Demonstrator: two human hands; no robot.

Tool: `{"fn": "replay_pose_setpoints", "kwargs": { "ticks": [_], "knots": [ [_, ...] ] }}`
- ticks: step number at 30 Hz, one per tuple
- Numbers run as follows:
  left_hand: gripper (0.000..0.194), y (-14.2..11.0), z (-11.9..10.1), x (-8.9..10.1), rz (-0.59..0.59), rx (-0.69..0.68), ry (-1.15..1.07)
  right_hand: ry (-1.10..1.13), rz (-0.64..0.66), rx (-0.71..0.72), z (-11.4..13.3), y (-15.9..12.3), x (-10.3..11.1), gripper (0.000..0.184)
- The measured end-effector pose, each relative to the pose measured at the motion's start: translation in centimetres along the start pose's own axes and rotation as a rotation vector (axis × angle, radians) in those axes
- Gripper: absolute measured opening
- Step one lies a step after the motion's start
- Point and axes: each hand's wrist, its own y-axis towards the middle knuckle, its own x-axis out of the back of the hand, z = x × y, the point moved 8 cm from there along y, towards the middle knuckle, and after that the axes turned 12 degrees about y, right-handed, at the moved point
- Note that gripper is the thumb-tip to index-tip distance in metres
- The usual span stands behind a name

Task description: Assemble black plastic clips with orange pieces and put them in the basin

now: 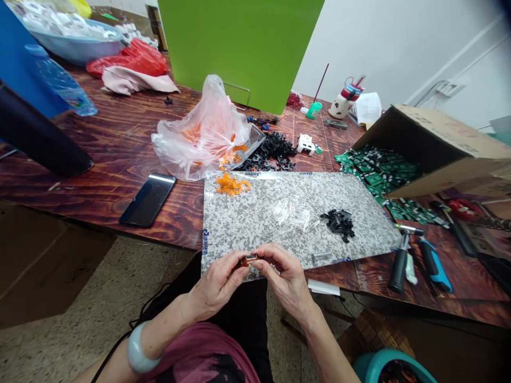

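My left hand (221,279) and my right hand (279,271) meet over the near edge of a speckled grey board (259,213). Between their fingertips both pinch a small orange-and-black part (249,260), mostly covered by the fingers. On the board beyond lie a heap of thin silvery pins (293,210), a pile of small black plastic parts (339,223) and a cluster of orange plastic pieces (232,184). A short clear piece (321,256) rests near the board's front edge.
Left of the board lies a phone (148,199). Behind stand a plastic bag (203,133) and more black parts (275,149). On the right, a cardboard box (439,149) spills green circuit boards (379,167); a hammer (400,260) and a blue-handled tool (435,266) lie nearer.
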Motion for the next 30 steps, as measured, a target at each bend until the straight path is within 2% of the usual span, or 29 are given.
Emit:
{"fn": "replay_pose_setpoints", "kwargs": {
  "ticks": [6,11,13,15,17,18,21,23,25,27,30],
  "knots": [
    [0.018,0.1,-0.1,-0.3,0.009,-0.006,-0.002,0.048,0.002,0.02,-0.2,-0.4,0.6,0.014],
    [0.021,0.0,0.4,-0.1,0.005,0.032,0.011,0.048,0.001,-0.035,-0.7,-0.7,0.8,0.025],
    [0.024,0.0,0.5,0.0,0.018,0.066,-0.042,0.005,-0.032,-0.054,-0.8,-0.9,1.3,0.025],
    [0.026,-0.2,0.5,0.1,0.023,0.117,-0.122,-0.079,-0.098,-0.048,-0.7,-0.8,2.8,0.021],
    [0.028,-0.8,0.6,-0.3,0.024,0.182,-0.224,-0.228,-0.219,-0.029,-0.8,-0.5,5.8,0.019],
    [0.027,-1.3,0.8,-0.7,0.031,0.211,-0.292,-0.335,-0.307,-0.034,-0.9,-0.4,8.1,0.02],
    [0.029,-3.6,2.5,-3.0,0.079,0.408,-0.548,-0.666,-0.628,-0.114,-1.2,-0.6,17.5,0.028],
    [0.032,-5.3,4.1,-4.6,0.085,0.566,-0.703,-0.79,-0.809,-0.186,-1.1,-1.7,24.1,0.031],
    [0.034,-6.7,5.0,-5.6,0.101,0.661,-0.796,-0.88,-0.965,-0.292,-0.9,-3.5,29.7,0.031],
    [0.035,-7.3,5.0,-5.7,0.094,0.697,-0.848,-0.925,-1.072,-0.43,-1.2,-5.6,33.6,0.029],
    [0.038,-7.4,4.4,-5.3,0.067,0.726,-0.868,-0.933,-1.089,-0.639,-2.6,-7.7,36.7,0.028]
  ]
}}
